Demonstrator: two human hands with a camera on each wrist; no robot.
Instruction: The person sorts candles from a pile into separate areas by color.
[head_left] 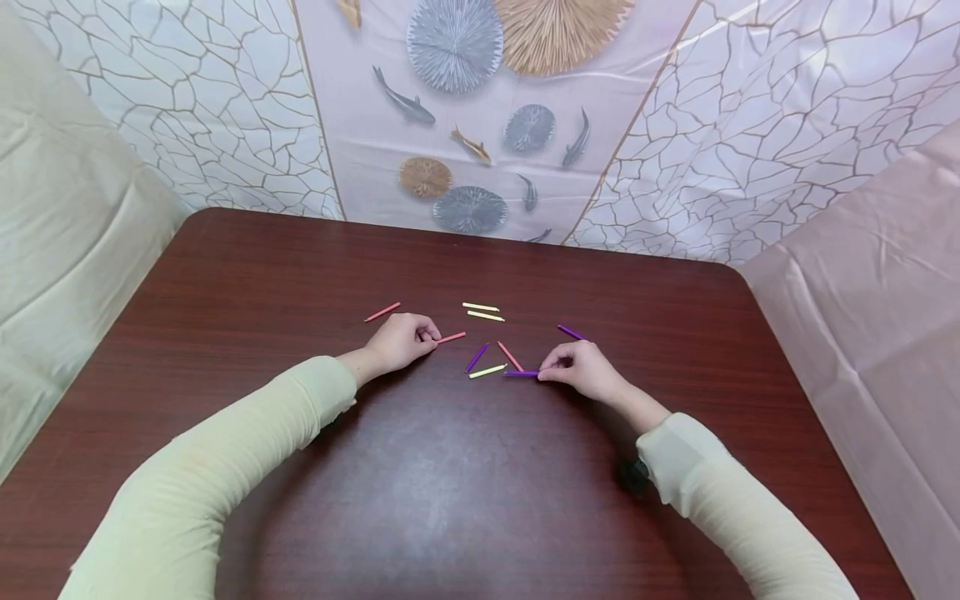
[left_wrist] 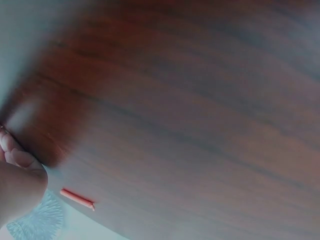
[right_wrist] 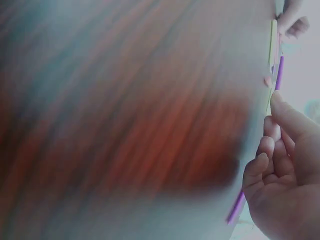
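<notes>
My left hand point(head_left: 402, 340) pinches one end of a red candle point(head_left: 452, 337) over the table. My right hand point(head_left: 587, 370) pinches a purple candle point(head_left: 521, 373) between thumb and fingers, its far end by a slanted red candle point(head_left: 511, 357). Just left of these, a purple candle point(head_left: 476, 357) and a yellow candle point(head_left: 488, 372) lie at an angle to each other. Beyond my right hand is another purple candle point(head_left: 571, 332), partly hidden. In the left wrist view, a loose red candle point(left_wrist: 77, 199) with a short wick lies beyond the left hand point(left_wrist: 22, 180).
Two yellow candles, one upper point(head_left: 480, 307) and one lower point(head_left: 486, 316), lie nearly parallel farther back. The dark wooden table point(head_left: 435, 483) reaches a patterned cloth backdrop point(head_left: 465, 125), with pale cloth at both sides.
</notes>
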